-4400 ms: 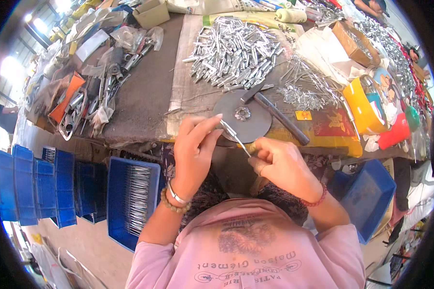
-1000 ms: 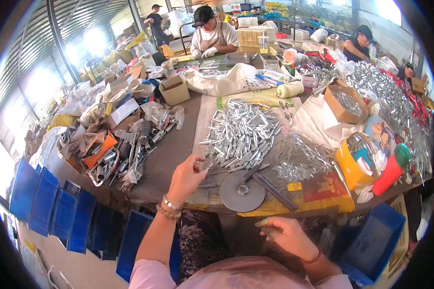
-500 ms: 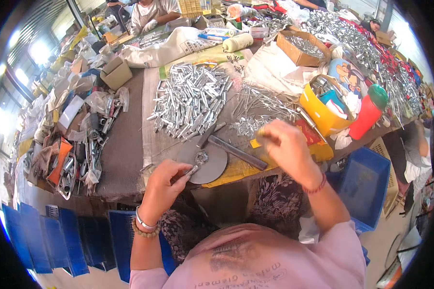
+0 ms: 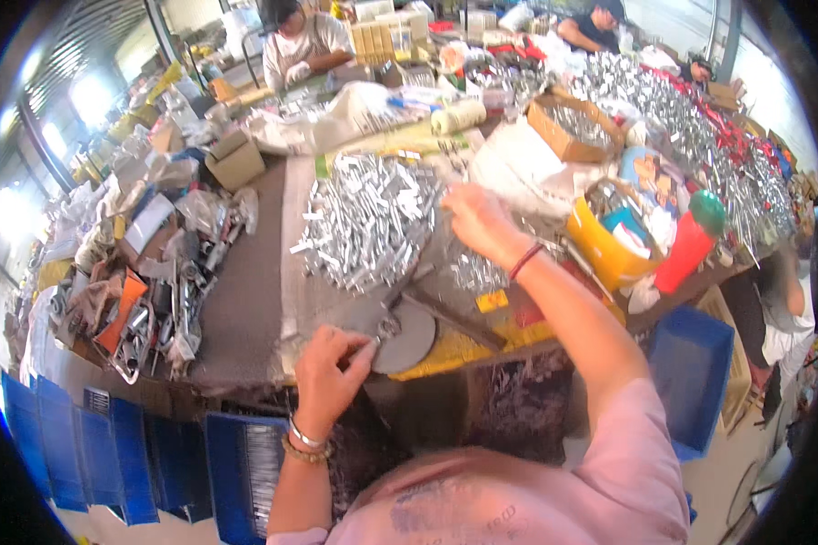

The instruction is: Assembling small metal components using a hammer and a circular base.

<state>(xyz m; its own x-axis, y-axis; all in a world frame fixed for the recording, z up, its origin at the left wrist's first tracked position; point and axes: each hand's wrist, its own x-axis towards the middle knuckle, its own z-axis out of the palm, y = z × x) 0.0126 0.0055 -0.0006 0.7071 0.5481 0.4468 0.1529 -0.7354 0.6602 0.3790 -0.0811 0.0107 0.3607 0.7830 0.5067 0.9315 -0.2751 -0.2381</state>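
My left hand is at the table's front edge, thumb and forefinger pinched on a small silver metal piece, blurred at the tips. Beside those fingertips, a ring-shaped metal part sits on a round grey metal disc. A hammer lies across the disc's far right side, handle toward the right. My right hand reaches over the thin metal rods, right of a big heap of silver metal sleeves. Its fingers are curled together; anything between them is too blurred to make out. Small metal pieces lie below its wrist.
Tools and bags crowd the left side. A yellow container, a red bottle with green cap and a cardboard box stand right. Blue bins flank the table. Co-workers sit across it.
My right hand has moved left and farther out, from above the yellow piece to the heap's right edge. My left hand still pinches beside the disc. The whole view has shifted slightly.
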